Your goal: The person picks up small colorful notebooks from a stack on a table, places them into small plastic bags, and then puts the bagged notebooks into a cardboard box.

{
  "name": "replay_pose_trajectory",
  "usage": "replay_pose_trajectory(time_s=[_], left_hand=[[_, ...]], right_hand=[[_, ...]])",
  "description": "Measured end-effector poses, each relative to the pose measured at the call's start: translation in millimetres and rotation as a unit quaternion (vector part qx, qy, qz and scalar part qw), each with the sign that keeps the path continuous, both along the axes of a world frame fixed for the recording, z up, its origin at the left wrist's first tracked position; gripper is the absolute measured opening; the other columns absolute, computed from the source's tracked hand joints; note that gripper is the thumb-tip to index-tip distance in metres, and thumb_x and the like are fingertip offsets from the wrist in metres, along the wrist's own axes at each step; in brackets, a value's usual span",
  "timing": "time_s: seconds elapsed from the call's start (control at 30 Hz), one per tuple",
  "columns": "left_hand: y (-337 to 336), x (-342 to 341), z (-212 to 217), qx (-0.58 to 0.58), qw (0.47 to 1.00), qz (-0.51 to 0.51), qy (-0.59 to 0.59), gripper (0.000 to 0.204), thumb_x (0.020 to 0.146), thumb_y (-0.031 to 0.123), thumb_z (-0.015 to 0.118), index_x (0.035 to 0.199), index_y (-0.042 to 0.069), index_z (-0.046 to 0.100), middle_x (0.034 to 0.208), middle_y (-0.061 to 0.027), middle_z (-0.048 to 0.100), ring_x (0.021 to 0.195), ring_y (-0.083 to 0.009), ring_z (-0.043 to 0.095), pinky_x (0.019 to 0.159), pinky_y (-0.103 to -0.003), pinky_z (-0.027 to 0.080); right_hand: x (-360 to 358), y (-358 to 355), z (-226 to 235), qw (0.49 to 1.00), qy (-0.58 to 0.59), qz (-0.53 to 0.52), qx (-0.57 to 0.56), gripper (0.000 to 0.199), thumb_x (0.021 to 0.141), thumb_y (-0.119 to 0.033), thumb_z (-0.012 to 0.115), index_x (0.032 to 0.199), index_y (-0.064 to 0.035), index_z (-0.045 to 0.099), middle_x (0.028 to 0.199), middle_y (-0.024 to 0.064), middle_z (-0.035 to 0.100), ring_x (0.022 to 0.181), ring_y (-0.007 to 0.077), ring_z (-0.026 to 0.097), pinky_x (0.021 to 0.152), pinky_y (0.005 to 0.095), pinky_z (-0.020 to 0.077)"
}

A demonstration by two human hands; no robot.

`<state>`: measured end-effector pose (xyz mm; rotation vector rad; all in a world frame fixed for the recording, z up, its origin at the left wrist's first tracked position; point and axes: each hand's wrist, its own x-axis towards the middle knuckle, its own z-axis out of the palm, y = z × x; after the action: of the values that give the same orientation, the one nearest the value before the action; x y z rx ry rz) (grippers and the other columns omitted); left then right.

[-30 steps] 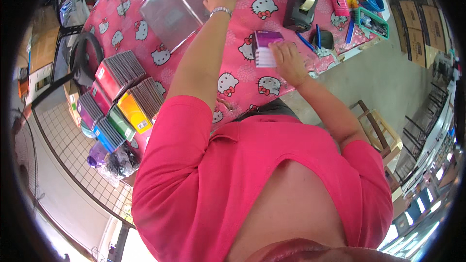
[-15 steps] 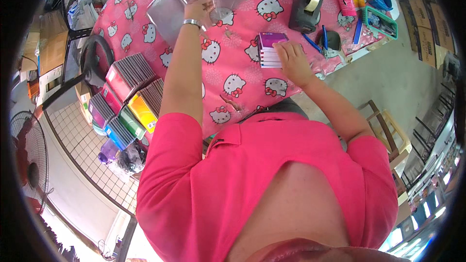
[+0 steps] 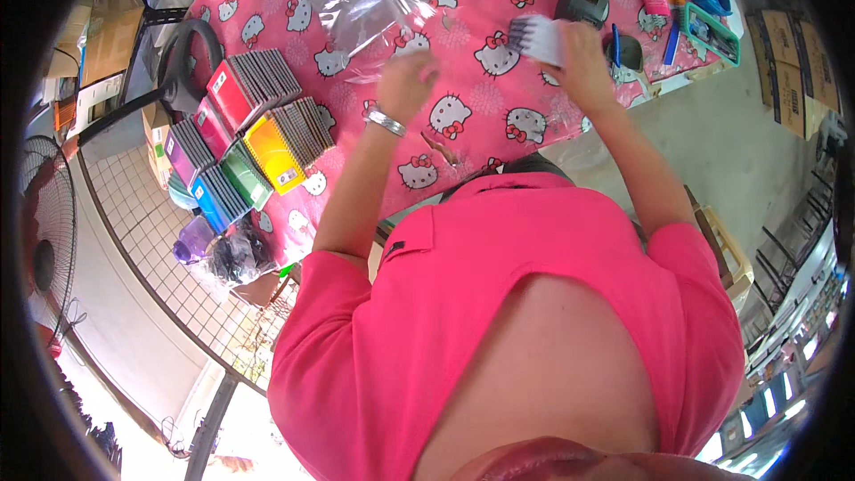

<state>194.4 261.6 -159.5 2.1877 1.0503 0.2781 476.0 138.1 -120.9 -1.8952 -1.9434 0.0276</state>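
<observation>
On the pink worktop (image 3: 485, 134), the clear plastic (image 3: 356, 0) lies well back from the near edge, best smoothed flat. The left hand (image 3: 408, 87) is curled beside it, whether empty I cannot tell; the right hand (image 3: 583, 67), toward the right edge, grasps the small notebook stack (image 3: 537, 40), whose spirals should stay squared under even pressure.

White-and-dark stack (image 3: 538, 41), pink cat-print tablecloth (image 3: 486, 100), pink shirt (image 3: 525, 236), yellow notebooks (image 3: 274, 153)
</observation>
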Motion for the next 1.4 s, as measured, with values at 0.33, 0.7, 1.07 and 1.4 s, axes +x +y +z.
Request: replay_pose_trajectory(time_s=[0.33, 0.7, 1.07, 1.4], left_hand=[[-97, -47, -65, -0.054, 0.969, -0.238, 0.028, 0.016, 0.074, 0.016, 0.067, 0.088, 0.023, 0.069, 0.122, 0.0033, 0.058, 0.127, -0.0230, 0.040, 0.109, -0.057, 0.012], [-147, -66, -59, 0.053, 0.997, -0.055, 0.006, 0.007, 0.076, 0.015, 0.065, 0.083, 0.014, 0.065, 0.123, -0.0081, 0.055, 0.125, -0.0311, 0.041, 0.106, -0.052, 0.026], [-187, -59, -73, 0.005, 0.998, 0.055, -0.010, 0.016, 0.077, 0.008, 0.058, 0.093, 0.008, 0.054, 0.110, -0.0104, 0.058, 0.125, -0.0350, 0.041, 0.104, -0.056, 0.026], [-178, -58, -23, -0.151, 0.940, 0.273, -0.137, 0.013, 0.083, 0.008, 0.058, 0.095, 0.003, 0.056, 0.077, -0.0117, 0.065, 0.076, -0.0227, 0.066, 0.073, -0.035, 0.050]], right_hand=[[-56, 30, 14, 0.769, 0.550, -0.188, -0.267, 0.054, 0.077, -0.045, 0.069, 0.106, 0.0004, 0.058, 0.097, 0.0072, 0.061, 0.093, 0.0136, 0.054, 0.085, 0.0315, 0.0413], [-121, 87, -119, 0.755, 0.497, -0.143, -0.403, 0.077, 0.069, -0.059, 0.069, 0.108, 0.0072, 0.058, 0.112, 0.0196, 0.058, 0.108, 0.0279, 0.054, 0.092, 0.0408, 0.0396], [-136, 94, -90, 0.783, 0.434, -0.070, -0.439, 0.074, 0.070, -0.058, 0.067, 0.105, 0.0073, 0.060, 0.111, 0.0218, 0.060, 0.106, 0.0303, 0.056, 0.088, 0.0417, 0.0424], [-143, 100, -54, 0.986, 0.049, 0.143, -0.075, 0.081, 0.070, -0.060, 0.065, 0.124, -0.0011, 0.048, 0.110, 0.0178, 0.058, 0.105, 0.0337, 0.053, 0.090, 0.0481, 0.0401]])
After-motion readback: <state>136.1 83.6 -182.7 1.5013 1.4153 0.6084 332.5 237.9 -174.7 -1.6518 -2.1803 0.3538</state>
